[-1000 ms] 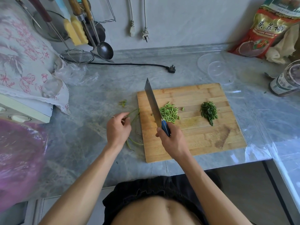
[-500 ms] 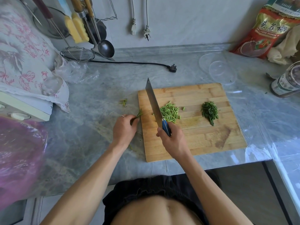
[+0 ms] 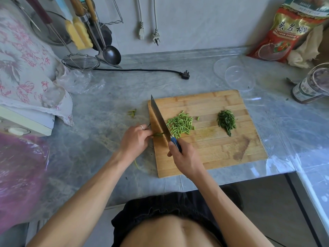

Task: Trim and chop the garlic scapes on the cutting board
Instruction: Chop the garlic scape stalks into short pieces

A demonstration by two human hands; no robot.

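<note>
A wooden cutting board (image 3: 222, 152) lies on the grey marble counter. My left hand (image 3: 134, 139) pinches a small bunch of garlic scapes (image 3: 158, 134) at the board's left edge, their tips lying against the cleaver blade (image 3: 159, 118). My right hand (image 3: 185, 157) grips the cleaver's blue handle, with the blade on edge on the board. To the right of the blade lies a pile of light green chopped pieces (image 3: 180, 124). Further right lies a smaller heap of dark green chopped bits (image 3: 227, 122).
A few scape trimmings (image 3: 132, 113) lie on the counter left of the board. Two clear plastic lids (image 3: 236, 75) and a jar (image 3: 311, 84) stand behind and right. A black plug and cord (image 3: 185, 74), a strainer (image 3: 80, 61) and a ladle sit at the back.
My left hand has carried the scapes from the counter onto the board's left edge, up against the blade. The cleaver and my right hand have stayed almost still.
</note>
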